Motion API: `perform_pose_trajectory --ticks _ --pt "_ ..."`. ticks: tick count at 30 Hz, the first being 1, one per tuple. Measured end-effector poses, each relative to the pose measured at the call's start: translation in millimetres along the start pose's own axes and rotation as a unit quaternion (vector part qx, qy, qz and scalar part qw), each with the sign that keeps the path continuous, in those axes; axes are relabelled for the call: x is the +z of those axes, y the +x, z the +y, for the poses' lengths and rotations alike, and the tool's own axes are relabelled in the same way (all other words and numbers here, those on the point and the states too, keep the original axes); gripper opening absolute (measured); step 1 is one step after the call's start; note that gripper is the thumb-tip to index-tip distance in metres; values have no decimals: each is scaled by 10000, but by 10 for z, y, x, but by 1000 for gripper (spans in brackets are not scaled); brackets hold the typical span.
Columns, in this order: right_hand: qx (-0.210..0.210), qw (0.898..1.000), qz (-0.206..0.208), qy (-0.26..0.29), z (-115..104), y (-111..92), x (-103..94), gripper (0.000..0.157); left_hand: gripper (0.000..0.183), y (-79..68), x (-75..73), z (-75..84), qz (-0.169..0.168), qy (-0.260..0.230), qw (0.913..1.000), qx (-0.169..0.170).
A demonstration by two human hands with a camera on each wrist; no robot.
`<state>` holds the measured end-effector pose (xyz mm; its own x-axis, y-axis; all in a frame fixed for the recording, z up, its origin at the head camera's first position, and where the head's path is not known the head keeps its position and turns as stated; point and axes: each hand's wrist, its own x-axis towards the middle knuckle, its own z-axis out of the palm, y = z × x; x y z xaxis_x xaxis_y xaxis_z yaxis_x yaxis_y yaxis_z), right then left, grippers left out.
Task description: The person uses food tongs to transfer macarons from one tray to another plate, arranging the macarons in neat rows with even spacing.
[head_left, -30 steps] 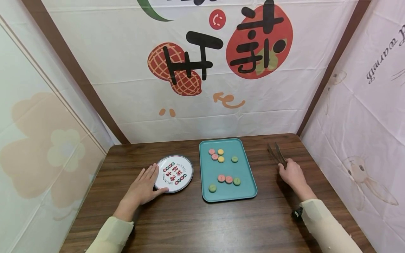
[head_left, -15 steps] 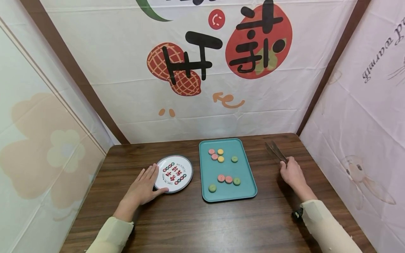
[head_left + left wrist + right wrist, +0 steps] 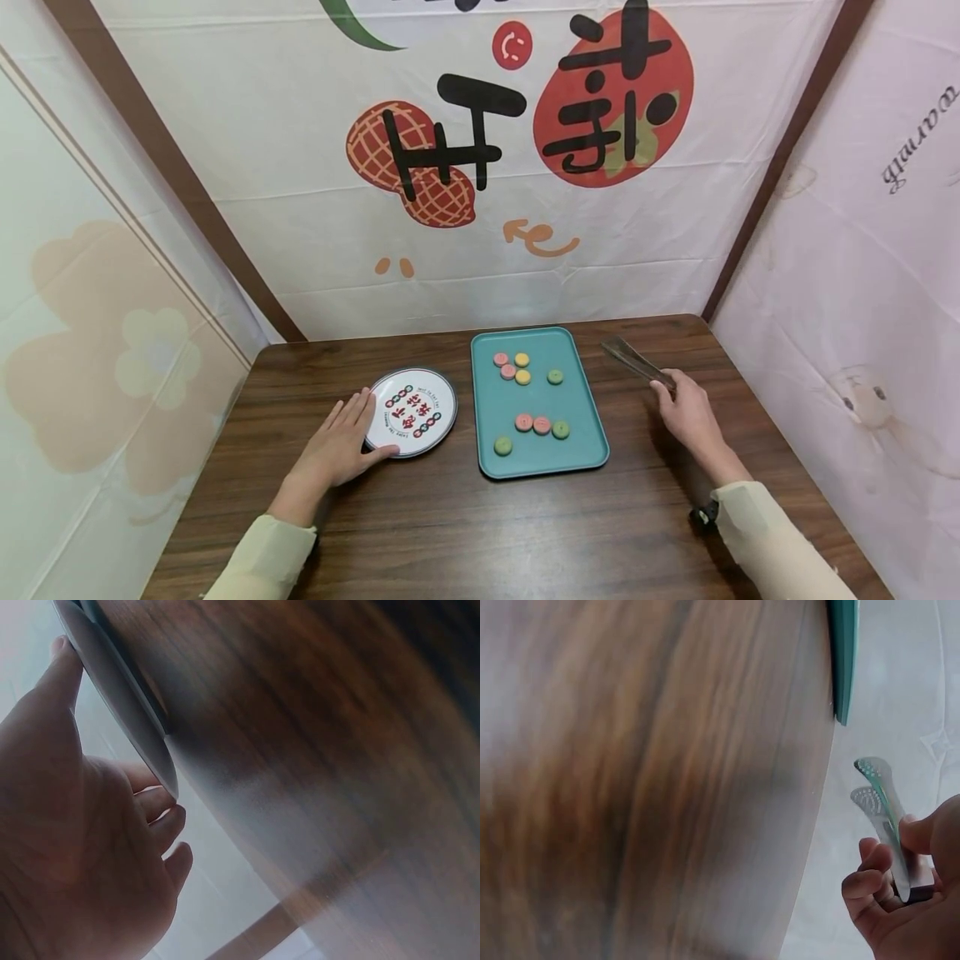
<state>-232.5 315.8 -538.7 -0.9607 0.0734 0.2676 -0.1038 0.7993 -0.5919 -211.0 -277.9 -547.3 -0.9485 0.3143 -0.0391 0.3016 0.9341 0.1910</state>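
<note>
In the head view my right hand [image 3: 687, 408] holds a pair of metal tongs [image 3: 636, 360] above the table's right side, tips pointing away and leftward. The right wrist view shows fingers and thumb around the tongs [image 3: 886, 817], their perforated tips slightly apart. My left hand [image 3: 337, 442] rests at the left edge of a round white plate [image 3: 442, 408] with red printing, thumb along its near rim and fingers extended along the left. Right of the plate, a teal tray [image 3: 536, 333] bears several small round macaron-like pieces: pink [image 3: 524, 422], yellow [image 3: 522, 377] and green [image 3: 503, 446].
The dark wood table [image 3: 480, 533] carries everything. A white printed cloth [image 3: 315, 250] hangs behind its far edge, and further printed cloths stand to the left and right [image 3: 862, 292].
The tongs have swung leftward toward the tray, and their arms have drawn closer together. My right hand has turned slightly with them. Left hand, plate and tray stay put.
</note>
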Motion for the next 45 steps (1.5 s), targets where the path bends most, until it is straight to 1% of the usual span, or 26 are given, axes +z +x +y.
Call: perform_pose_trajectory --ticks 9,16,21,27,34,45 --pt "-179 9994 -39 281 -87 -70 23 40 114 -13 6 -6 6 1 10000 -16" --pt "-343 9985 -133 398 -91 -97 27 35 114 -21 12 -7 38 17 10000 -1" --pt "-569 9972 -195 440 -82 -112 28 33 114 -10 12 -12 48 34 10000 11" --pt "-830 9945 -412 485 -70 -128 54 32 113 -7 10 -19 42 37 10000 -15" --pt "-975 9908 -769 546 -65 -126 129 32 114 -13 15 -11 16 35 10000 -20" --pt "-1018 9895 -911 473 -127 -99 214 27 114 -3 32 -18 84 17 10000 32"
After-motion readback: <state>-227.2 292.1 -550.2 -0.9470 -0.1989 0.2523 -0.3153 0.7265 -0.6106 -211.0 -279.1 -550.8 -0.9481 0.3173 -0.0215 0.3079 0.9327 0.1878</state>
